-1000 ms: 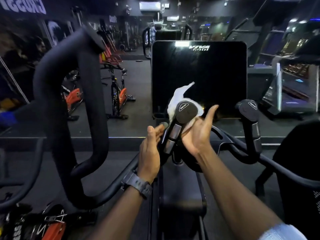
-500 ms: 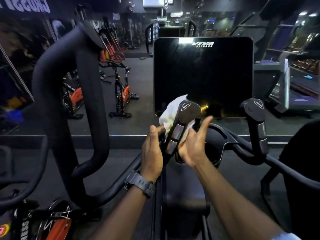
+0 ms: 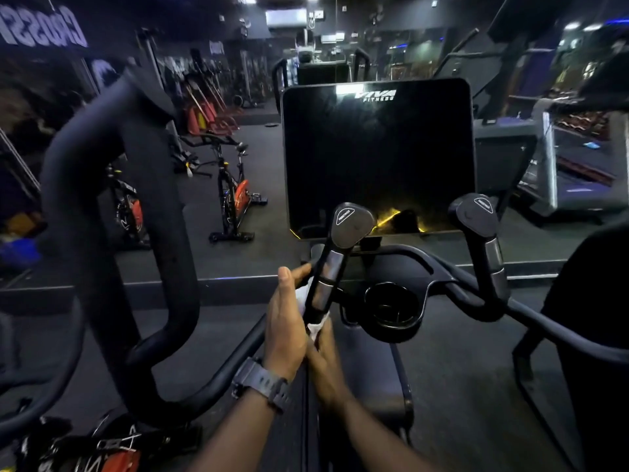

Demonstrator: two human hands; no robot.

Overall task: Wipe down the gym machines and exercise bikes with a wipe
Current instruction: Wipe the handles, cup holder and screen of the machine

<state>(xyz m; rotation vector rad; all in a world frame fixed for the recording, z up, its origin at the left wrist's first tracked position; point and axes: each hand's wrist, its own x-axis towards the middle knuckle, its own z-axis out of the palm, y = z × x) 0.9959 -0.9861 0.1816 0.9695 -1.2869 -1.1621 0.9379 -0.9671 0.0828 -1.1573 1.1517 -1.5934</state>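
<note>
Wiping the left inner handle (image 3: 328, 267) of the elliptical-type machine, low on its shaft near the base. Left hand (image 3: 284, 321) lies along the outer side of the shaft, fingers nearly straight, pressing the white wipe (image 3: 315, 327) against it. Right hand (image 3: 325, 356) sits just below, touching the wipe's lower end; cannot tell whether it pinches the cloth or only presses.

To do well, probably: wrap the wipe fully round the shaft, keep firm pressure from both hands, draw along the whole length, rotate to reach the far side, cover the metal sensor bands and the capped top.

Wipe: white, crumpled, mostly hidden between hands and shaft, only small folds showing beside and beneath the handle. Handle: black, tilted, with grey metallic bands and a rounded cap carrying a small label. Matching right inner handle (image 3: 481, 233) stands well apart, untouched. Dark console screen (image 3: 376, 155) behind both.
</note>
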